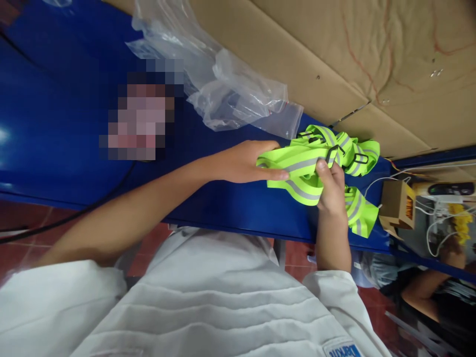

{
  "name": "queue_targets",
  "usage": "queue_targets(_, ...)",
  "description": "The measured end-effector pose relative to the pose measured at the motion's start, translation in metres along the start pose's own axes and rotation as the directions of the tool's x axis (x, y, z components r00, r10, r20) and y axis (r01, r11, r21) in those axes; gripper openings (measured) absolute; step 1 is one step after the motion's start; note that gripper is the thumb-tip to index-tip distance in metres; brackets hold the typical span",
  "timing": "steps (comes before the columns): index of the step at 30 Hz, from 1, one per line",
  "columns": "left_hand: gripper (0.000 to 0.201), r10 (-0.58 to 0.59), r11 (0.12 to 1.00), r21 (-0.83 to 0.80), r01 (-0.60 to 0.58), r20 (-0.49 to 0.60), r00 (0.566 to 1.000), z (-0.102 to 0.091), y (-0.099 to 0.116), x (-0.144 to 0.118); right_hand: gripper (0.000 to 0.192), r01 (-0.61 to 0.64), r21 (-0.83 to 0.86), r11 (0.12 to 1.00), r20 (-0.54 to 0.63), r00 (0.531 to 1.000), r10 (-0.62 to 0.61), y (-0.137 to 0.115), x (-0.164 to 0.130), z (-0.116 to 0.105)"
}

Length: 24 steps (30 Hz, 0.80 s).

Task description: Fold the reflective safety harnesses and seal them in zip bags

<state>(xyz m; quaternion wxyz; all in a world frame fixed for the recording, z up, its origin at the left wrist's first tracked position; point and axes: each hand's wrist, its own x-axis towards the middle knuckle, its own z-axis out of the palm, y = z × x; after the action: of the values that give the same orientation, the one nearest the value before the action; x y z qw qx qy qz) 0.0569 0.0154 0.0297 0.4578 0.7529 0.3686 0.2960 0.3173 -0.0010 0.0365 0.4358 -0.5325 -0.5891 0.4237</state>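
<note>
Both hands (245, 161) on strap bundle (316, 168)

At the centre right of the frame, woven cloth straps (316, 168) in fluorescent yellow-green are showing matt fabric with smooth grey reflective bands and dark slider buckles whose material cannot be told. Above them, toward the upper middle, thin clear plastic bags (238, 94) are lying crinkled and catching glossy glints on the smooth, faintly shiny blue table (67, 124). Across the upper right, matt brown cardboard (372, 54) is looking rough and creased, while a small cardboard box (397, 203) at the right edge is appearing equally dull.
</note>
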Motion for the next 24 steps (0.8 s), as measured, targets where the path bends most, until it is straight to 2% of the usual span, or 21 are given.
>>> queue_targets(2, 0.052, 0.031, 0.997, 0.072, -0.021, -0.132, 0.991, 0.001, 0.006, -0.002, 0.034, 0.128, -0.152, 0.98, -0.029, 0.99, -0.134, 0.001, -0.001, -0.001)
queue_targets(4, 0.047, 0.081, 0.987, 0.155, -0.043, -0.247, 0.966, 0.002, 0.013, -0.005, 0.036, 0.238, -0.315, 0.919, -0.045, 0.963, -0.264, 0.003, -0.001, 0.0)
queue_targets(8, 0.028, 0.159, 0.972, 0.214, -0.091, -0.323, 0.933, 0.004, 0.024, -0.013, 0.051, 0.368, -0.482, 0.795, -0.021, 0.902, -0.43, 0.008, 0.001, 0.003)
queue_targets(12, 0.016, 0.293, 0.918, 0.375, -0.126, -0.43, 0.854, 0.013, 0.023, -0.015, 0.06, 0.414, -0.537, 0.735, -0.02, 0.865, -0.502, 0.017, -0.001, 0.003)
queue_targets(16, 0.011, 0.385, 0.859, 0.488, -0.159, -0.409, 0.827, 0.024, 0.017, -0.017, 0.065, 0.513, -0.554, 0.656, -0.003, 0.786, -0.618, 0.025, -0.006, 0.002)
queue_targets(19, 0.014, 0.445, 0.811, 0.558, -0.176, -0.392, 0.805, 0.03, 0.018, -0.02, 0.064, 0.553, -0.547, 0.628, -0.045, 0.73, -0.682, 0.029, -0.007, 0.002)
queue_targets(22, 0.021, 0.528, 0.735, 0.64, -0.221, -0.337, 0.78, 0.033, 0.018, -0.021, 0.065, 0.525, -0.571, 0.631, -0.1, 0.719, -0.688, 0.032, -0.007, 0.003)
queue_targets(24, 0.026, 0.526, 0.727, 0.64, -0.248, -0.287, 0.8, 0.034, 0.016, -0.021, 0.068, 0.481, -0.612, 0.628, -0.132, 0.721, -0.68, 0.036, -0.007, 0.003)
